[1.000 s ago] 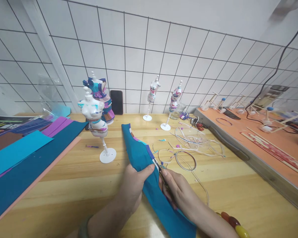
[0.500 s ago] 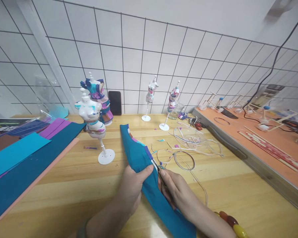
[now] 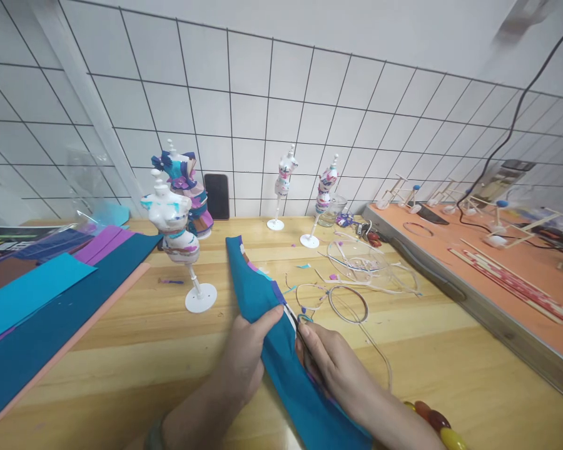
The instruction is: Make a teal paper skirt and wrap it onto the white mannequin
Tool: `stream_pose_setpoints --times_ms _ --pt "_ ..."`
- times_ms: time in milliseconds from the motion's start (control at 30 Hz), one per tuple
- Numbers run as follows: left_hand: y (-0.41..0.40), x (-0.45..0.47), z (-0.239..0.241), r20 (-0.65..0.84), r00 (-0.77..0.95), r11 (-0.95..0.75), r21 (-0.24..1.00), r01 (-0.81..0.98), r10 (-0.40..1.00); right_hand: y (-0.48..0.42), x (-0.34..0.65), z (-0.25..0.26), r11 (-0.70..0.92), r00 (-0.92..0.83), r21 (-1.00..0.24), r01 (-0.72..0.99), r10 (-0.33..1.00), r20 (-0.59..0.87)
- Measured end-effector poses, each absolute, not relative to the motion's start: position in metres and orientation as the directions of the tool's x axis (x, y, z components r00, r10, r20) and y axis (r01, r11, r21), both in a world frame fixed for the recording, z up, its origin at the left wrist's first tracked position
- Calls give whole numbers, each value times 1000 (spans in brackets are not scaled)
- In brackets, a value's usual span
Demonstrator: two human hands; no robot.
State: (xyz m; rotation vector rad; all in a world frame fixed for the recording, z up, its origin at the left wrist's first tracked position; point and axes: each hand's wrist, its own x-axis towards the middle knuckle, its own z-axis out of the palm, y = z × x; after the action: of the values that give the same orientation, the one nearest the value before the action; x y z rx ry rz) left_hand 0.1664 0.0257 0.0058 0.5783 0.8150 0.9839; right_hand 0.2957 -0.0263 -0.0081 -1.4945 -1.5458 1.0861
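Observation:
A long folded strip of teal foam sheet (image 3: pixel 256 290) with purple and pink layers at its right edge lies across the wooden table. My left hand (image 3: pixel 246 356) pinches it near the middle, thumb on top. My right hand (image 3: pixel 331 362) is closed on small scissors (image 3: pixel 294 320) whose blades bite into the strip's right edge just beside my left thumb. A beaded bracelet (image 3: pixel 434 424) sits on my right wrist.
A white mini mannequin (image 3: pixel 176 234) stands just left of the strip; several more mannequins stand by the tiled wall. Foam sheets (image 3: pixel 42 312) lie at the left. Wire hoops (image 3: pixel 349 303), a clear bowl (image 3: pixel 359 256) and scraps lie right. An orange board (image 3: pixel 497 275) holds stick models.
The scissors and my right hand have crept a little forward along the strip's edge. My left hand keeps its pinch, shifting slightly with the strip.

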Motion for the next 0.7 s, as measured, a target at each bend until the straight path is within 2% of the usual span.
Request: stream_pose_setpoints --times_ms 367,700 --pt "24 168 -1 -289 306 407 790 -459 907 -26 292 -4 -15 -82 -957 290 996 -41" --pt "20 170 -8 -256 299 365 841 -401 919 -24 292 -4 -9 -67 -953 304 997 -31"
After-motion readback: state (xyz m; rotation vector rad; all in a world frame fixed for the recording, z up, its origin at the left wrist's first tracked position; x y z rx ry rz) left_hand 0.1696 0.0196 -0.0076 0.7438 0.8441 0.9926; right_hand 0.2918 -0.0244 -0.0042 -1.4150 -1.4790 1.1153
